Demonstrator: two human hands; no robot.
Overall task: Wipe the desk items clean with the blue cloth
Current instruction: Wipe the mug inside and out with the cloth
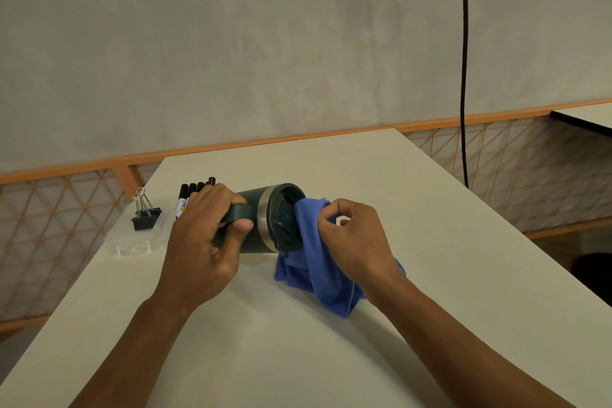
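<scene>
My two bare forearms reach in from the near edge of the pale surface toward the dark green mug, which lies on its side with its lidded end turned to my right. My left hand is on the near-left side of the mug. Its fingers curl over the top of the body and my thumb presses along the handle, so this hand grips the mug firmly. My right hand sits just to the right of the mug's lidded end, its fingertips pinching a fold of the blue cloth and holding it against the lid. The rest of the cloth hangs bunched beneath that hand and spills onto the surface, just right of and nearer than the mug. A small clear plastic piece lies left of the mug. Directly behind the mug's base, partly hidden by my left fingers, lies a row of black-capped markers. A cluster of black binder clips sits a little further left of the mug. Beyond the mug is the surface's far edge, then an orange lattice rail and a grey wall. A black cable hangs down well to the right of the mug.
</scene>
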